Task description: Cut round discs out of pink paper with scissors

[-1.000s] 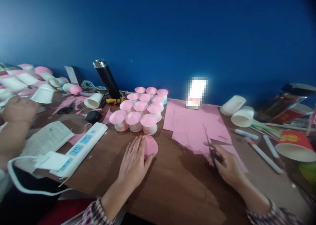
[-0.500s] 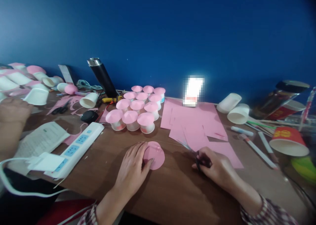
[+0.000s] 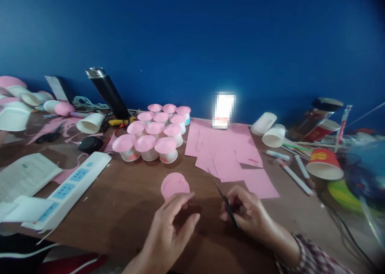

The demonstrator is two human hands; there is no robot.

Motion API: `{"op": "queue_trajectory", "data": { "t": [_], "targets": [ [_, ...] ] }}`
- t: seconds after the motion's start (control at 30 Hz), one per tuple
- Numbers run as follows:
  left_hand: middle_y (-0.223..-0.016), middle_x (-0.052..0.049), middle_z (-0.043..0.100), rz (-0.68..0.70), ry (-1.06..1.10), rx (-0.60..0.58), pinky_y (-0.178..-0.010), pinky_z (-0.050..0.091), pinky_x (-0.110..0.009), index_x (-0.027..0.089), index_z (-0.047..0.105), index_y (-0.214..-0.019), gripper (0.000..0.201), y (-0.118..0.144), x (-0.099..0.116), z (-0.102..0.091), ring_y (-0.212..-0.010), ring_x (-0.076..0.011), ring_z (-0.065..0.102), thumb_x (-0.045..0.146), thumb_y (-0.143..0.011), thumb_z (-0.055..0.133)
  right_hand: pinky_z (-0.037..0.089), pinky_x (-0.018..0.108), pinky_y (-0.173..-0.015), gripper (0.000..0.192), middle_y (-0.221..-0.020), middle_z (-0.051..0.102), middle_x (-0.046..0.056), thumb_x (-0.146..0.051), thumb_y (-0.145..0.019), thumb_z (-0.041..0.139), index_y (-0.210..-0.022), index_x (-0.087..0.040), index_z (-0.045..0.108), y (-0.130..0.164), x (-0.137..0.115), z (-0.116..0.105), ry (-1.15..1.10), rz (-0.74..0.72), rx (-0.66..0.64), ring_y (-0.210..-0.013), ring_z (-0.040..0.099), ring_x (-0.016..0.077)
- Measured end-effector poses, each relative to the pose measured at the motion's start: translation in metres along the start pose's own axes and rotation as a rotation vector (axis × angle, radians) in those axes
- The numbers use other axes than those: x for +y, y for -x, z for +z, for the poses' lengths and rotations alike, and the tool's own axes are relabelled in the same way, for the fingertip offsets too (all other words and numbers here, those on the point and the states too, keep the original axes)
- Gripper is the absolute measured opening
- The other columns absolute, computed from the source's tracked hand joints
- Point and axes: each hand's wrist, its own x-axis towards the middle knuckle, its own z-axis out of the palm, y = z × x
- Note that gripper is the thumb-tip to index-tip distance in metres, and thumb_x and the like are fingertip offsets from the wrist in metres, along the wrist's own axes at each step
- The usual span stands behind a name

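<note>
My right hand (image 3: 249, 216) grips a pair of dark scissors (image 3: 226, 204), blades pointing up and left over the brown table (image 3: 120, 210). My left hand (image 3: 171, 234) hovers with fingers apart just below a round pink paper disc (image 3: 175, 185) lying flat on the table; it holds nothing. Several pink paper sheets (image 3: 225, 152) lie spread behind the scissors. A cluster of several white cups capped with pink paper (image 3: 152, 135) stands behind the disc.
A white power strip (image 3: 67, 188) and printed paper (image 3: 24, 176) lie at left. A black flask (image 3: 108, 93), loose white cups (image 3: 269, 130), pens (image 3: 293, 172), a red paper cup (image 3: 323, 164) and a jar (image 3: 315, 117) crowd the back and right. Blue wall behind.
My left hand has lifted off the pink disc and drawn back toward me. My right hand with the scissors moved left and nearer. The other person's arm at left has left the view.
</note>
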Motion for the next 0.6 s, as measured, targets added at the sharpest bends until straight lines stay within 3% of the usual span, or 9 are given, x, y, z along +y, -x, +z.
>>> {"op": "queue_trajectory", "data": {
  "t": [0.1, 0.2, 0.27, 0.43, 0.53, 0.6],
  "targets": [
    [-0.111, -0.009, 0.064, -0.166, 0.313, -0.095, -0.083, 0.051, -0.030, 0.021, 0.054, -0.119, 0.040, -0.006, 0.015, 0.016, -0.097, -0.0201, 0.062, 0.028, -0.080, 0.060, 0.040, 0.019, -0.044, 0.031, -0.061, 0.062, -0.002, -0.028, -0.069, 0.074, -0.070, -0.022, 0.043, 0.007, -0.002, 0.010, -0.075, 0.004, -0.197, -0.050, 0.055, 0.0111],
    [-0.080, -0.006, 0.069, -0.240, 0.519, -0.195, -0.068, 0.050, -0.024, 0.017, 0.066, -0.085, 0.016, -0.016, 0.026, 0.024, -0.074, -0.0155, 0.062, 0.032, -0.081, 0.060, 0.039, 0.019, -0.046, 0.036, -0.062, 0.060, -0.003, -0.028, -0.062, 0.080, -0.068, -0.020, 0.046, 0.007, -0.003, 0.011, -0.186, 0.005, -0.282, -0.052, 0.053, 0.0100],
    [-0.070, -0.004, 0.067, -0.270, 0.613, -0.225, -0.062, 0.048, -0.023, 0.016, 0.066, -0.073, 0.020, -0.024, 0.031, 0.025, -0.065, -0.0134, 0.060, 0.034, -0.080, 0.061, 0.044, 0.020, -0.051, 0.036, -0.066, 0.063, -0.001, -0.030, -0.061, 0.081, -0.069, -0.019, 0.047, 0.004, -0.004, 0.007, -0.332, 0.080, -0.330, -0.056, 0.058, 0.0116],
    [-0.071, -0.006, 0.068, -0.259, 0.767, -0.357, -0.064, 0.049, -0.026, 0.015, 0.069, -0.071, 0.018, -0.039, 0.036, 0.024, -0.068, -0.0159, 0.062, 0.032, -0.076, 0.066, 0.050, 0.024, -0.062, 0.042, -0.084, 0.070, 0.007, -0.040, -0.058, 0.082, -0.083, -0.016, 0.057, -0.001, -0.008, -0.015, -0.613, 0.280, -0.544, -0.073, 0.067, 0.0167],
    [-0.069, -0.005, 0.067, -0.286, 0.908, -0.445, -0.064, 0.050, -0.029, 0.014, 0.068, -0.073, 0.018, -0.045, 0.035, 0.026, -0.068, -0.0174, 0.064, 0.032, -0.075, 0.067, 0.051, 0.027, -0.069, 0.045, -0.093, 0.070, 0.011, -0.043, -0.062, 0.079, -0.091, -0.013, 0.061, -0.001, -0.013, -0.022, -0.664, 0.296, -0.665, -0.081, 0.068, 0.0187],
    [-0.068, -0.005, 0.067, -0.276, 0.942, -0.462, -0.064, 0.051, -0.029, 0.014, 0.068, -0.074, 0.018, -0.050, 0.036, 0.026, -0.066, -0.0170, 0.064, 0.032, -0.075, 0.066, 0.051, 0.029, -0.072, 0.043, -0.093, 0.070, 0.011, -0.041, -0.062, 0.079, -0.089, -0.014, 0.061, -0.001, -0.015, -0.021, -0.695, 0.260, -0.641, -0.083, 0.067, 0.0190]
  ]
}}
